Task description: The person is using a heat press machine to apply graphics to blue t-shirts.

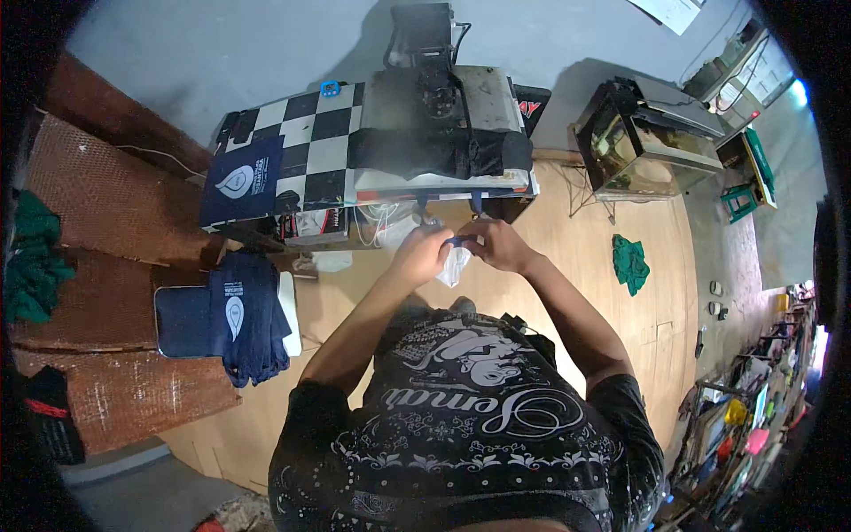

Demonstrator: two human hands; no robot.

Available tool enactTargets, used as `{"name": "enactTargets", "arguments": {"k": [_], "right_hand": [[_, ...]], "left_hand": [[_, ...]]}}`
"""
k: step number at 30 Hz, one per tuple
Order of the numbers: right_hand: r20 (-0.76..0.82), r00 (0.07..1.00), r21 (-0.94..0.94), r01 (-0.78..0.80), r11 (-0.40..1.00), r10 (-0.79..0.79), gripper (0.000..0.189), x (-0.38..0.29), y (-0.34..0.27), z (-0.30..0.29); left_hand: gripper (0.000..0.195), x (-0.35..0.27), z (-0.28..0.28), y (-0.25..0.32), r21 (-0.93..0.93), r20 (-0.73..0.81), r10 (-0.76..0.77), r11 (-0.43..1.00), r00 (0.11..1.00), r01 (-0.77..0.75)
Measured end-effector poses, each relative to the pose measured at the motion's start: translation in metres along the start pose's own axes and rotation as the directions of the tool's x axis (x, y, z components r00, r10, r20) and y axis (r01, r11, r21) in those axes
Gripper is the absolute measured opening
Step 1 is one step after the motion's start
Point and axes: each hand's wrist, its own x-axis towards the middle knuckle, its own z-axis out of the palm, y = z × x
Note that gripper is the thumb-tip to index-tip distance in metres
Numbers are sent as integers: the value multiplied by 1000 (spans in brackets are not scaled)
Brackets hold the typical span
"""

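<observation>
In front of the table's edge, my left hand [423, 256] and my right hand [495, 246] come close together. Pinched between their fingers is a small piece of navy fabric [457, 239]. A crumpled white piece [455, 267], either plastic or cloth, shows just below the fingers. Two navy straps [477, 201] hang over the front of the heat press [439, 93] above my hands. Black cloth [392, 151] drapes across the front of the press. At the left end of the checkered table [312, 126] lies a navy fabric bag [233, 189] with a white print.
A pile of navy bags [249, 332] rests on a seat at my left. On the table are a blue timer [330, 88] and white cords [380, 219] below the edge. To the right stand a glass aquarium [665, 159] and a crowded shelf [738, 412]. Green cloth [630, 264] lies on the floor.
</observation>
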Motion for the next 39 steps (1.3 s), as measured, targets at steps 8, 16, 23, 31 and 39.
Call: {"name": "enactTargets", "arguments": {"k": [8, 16, 23, 31, 39], "right_hand": [[116, 993, 66, 6, 998, -14, 25, -6, 3, 8], [164, 980, -136, -87, 987, 109, 23, 5, -38, 29], [145, 976, -21, -159, 987, 160, 17, 4, -44, 40], [-50, 945, 20, -321, 947, 322, 17, 2, -68, 58], [-119, 773, 436, -523, 732, 623, 21, -9, -68, 84]], "left_hand": [[18, -8, 6, -14, 125, 107, 48, 990, 993, -61], [12, -10, -10, -50, 196, 170, 284, 929, 944, -315], [13, -12, -27, -60, 128, 128, 377, 911, 917, -392], [22, -30, 22, -106, -600, -266, -150, 799, 952, -42], [30, -18, 32, -100, -856, 515, -209, -177, 831, 486]]}}
